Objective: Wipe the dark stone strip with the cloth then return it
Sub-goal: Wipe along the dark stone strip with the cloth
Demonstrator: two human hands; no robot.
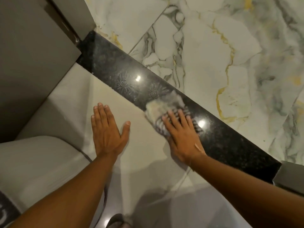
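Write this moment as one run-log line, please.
step: wiping | right hand: flat on cloth | cloth: on dark stone strip | left hand: flat on pale floor

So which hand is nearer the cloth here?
Right. The right hand presses flat on the cloth on the dark stone strip; the left hand lies apart on the pale floor.

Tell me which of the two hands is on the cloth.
The right hand. It presses flat on the pale cloth over the dark stone strip. The left hand lies bare and spread on the plain light floor tile beside the strip.
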